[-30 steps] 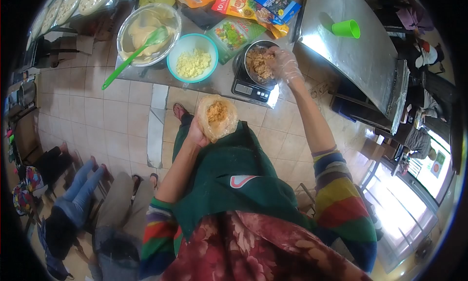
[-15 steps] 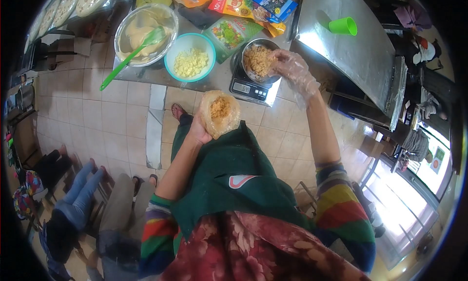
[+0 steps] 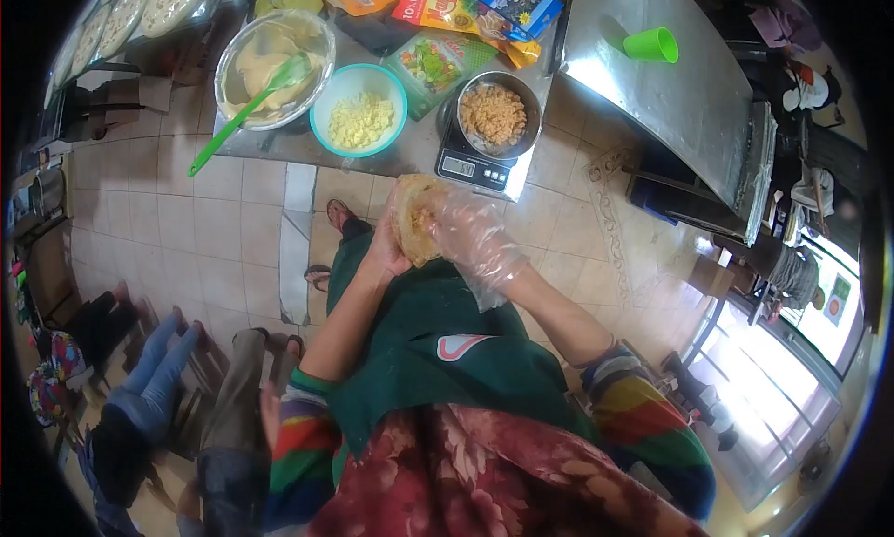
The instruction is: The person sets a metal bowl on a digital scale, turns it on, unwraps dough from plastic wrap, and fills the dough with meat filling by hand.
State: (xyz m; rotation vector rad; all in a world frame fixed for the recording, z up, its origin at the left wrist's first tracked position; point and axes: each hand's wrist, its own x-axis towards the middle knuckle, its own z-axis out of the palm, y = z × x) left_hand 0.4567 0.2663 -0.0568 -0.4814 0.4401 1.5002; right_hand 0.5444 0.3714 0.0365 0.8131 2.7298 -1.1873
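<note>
In my left hand (image 3: 389,248) rests a rounded, pale golden, glossy wrapper (image 3: 419,248), with brown crumbly filling (image 3: 424,222) in its hollow. Whether the wrapper is dough or plastic film, I cannot make out. My right hand (image 3: 470,234), in a clear plastic glove, reaches over the wrapper with its fingertips at the filling; the fingers are blurred and partly hidden. Just beyond, a metal bowl (image 3: 535,99) of the same brown crumbs (image 3: 494,114) stands on a digital scale (image 3: 473,172).
On the table stand a turquoise-rimmed bowl (image 3: 404,118) of yellow crumbs and a basin (image 3: 222,76) of creamy mix with a green spatula (image 3: 233,135). Food packets (image 3: 447,11) lie behind. A green cup (image 3: 652,45) sits on a metal surface (image 3: 596,71). Other people's legs (image 3: 154,355) show at left.
My right hand has moved from the metal bowl down and left to the wrapper in my left hand. The scale's display reads differently.
</note>
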